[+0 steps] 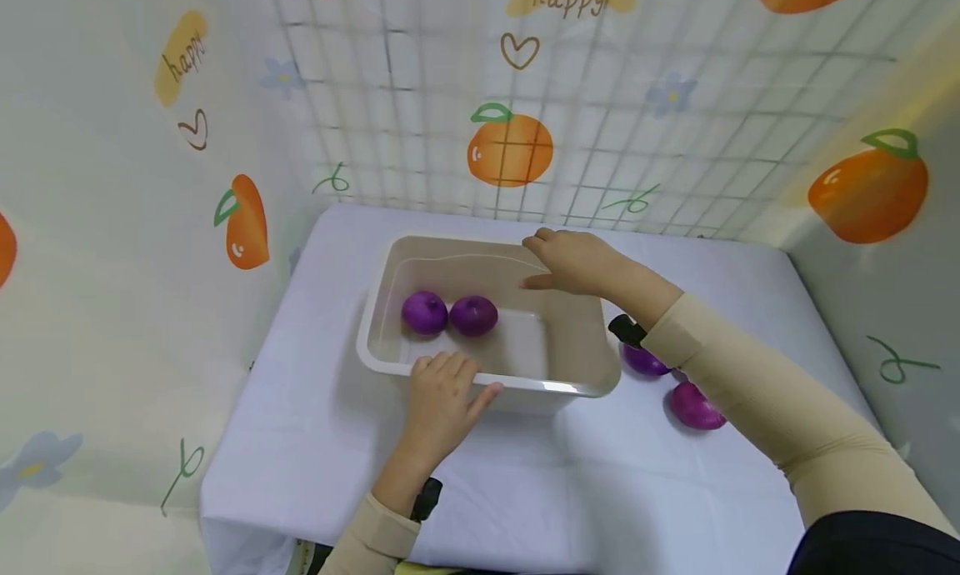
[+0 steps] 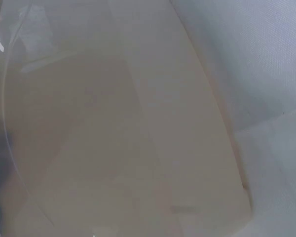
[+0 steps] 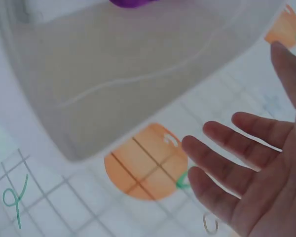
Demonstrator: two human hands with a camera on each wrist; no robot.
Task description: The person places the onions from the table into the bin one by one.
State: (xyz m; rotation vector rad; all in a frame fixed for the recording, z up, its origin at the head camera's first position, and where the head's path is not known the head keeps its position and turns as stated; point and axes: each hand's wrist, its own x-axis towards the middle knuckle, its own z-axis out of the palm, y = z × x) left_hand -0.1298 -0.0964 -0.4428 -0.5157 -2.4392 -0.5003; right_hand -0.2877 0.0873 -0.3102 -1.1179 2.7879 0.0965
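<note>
A beige plastic bin [image 1: 577, 385] stands on the table with two purple onions, one [image 1: 424, 312] beside the other [image 1: 474, 316], toward its left end. My left hand [image 1: 442, 400] holds the near rim, fingers over the edge and thumb spread to the right. At the far right part of the bin is my right hand [image 1: 573, 262], its fingers spread and nothing in them. The right wrist view shows that palm [image 3: 266, 173] bare beside the bin's wall [image 3: 118, 94]. Mostly the bin's side [image 2: 113, 133] fills the left wrist view, where the left hand's fingers are hidden.
Right of the bin, two more purple onions lie on the white tablecloth: one [image 1: 645, 361] partly covered by the right wrist, the other [image 1: 697, 407] beside the sleeve. A white wire grid [image 1: 420, 142] and orange-printed cloth rise behind the table.
</note>
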